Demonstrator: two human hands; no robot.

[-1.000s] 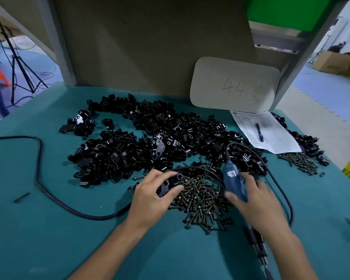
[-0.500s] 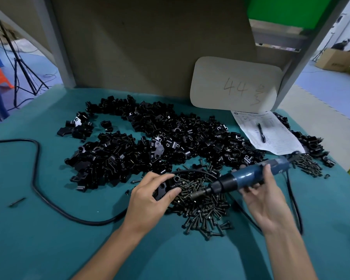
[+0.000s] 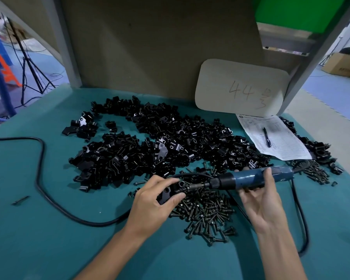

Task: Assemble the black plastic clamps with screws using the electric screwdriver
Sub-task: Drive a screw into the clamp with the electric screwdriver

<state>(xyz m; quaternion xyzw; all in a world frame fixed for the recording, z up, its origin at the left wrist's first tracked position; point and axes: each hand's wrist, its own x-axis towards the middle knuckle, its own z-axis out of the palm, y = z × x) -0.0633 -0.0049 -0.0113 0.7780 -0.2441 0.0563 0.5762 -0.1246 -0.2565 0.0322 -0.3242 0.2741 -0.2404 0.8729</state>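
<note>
- Our left hand (image 3: 150, 207) grips a black clamp (image 3: 171, 194) over the screw pile (image 3: 206, 215).
- Our right hand (image 3: 261, 199) holds the electric screwdriver (image 3: 249, 178) level, tip at the clamp.

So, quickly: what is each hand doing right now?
Left hand: grips a black clamp.
Right hand: holds the electric screwdriver.
</note>
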